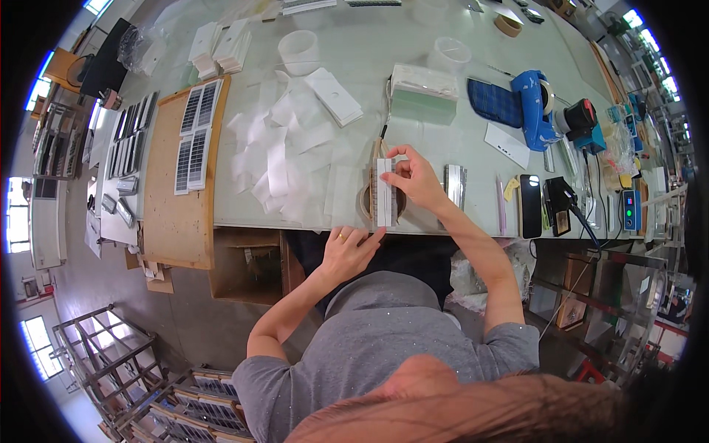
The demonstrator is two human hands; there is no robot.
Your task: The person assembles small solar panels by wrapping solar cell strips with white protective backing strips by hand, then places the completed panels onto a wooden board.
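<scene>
A narrow white strip with a dark ribbed edge (386,210) stands lengthwise in front of me at the table's near edge. It lies over a brown ring like a tape roll (365,201), which shows on both sides of it. My right hand (418,177) grips the strip's far end, thumb on its face and index finger at its top. At the near end, my left hand (347,251) touches the strip with an outstretched index finger; its other fingers are loosely bent and hold nothing. A similar silvery strip (454,186) lies right of my right hand.
Loose translucent sheets (277,159) and a stack of white cards (334,96) lie left. Beyond my hands stands a pale green block (424,102). A blue tape dispenser (533,111) and a phone (529,205) are right. A wooden board (164,230) holds dark-celled panels at far left.
</scene>
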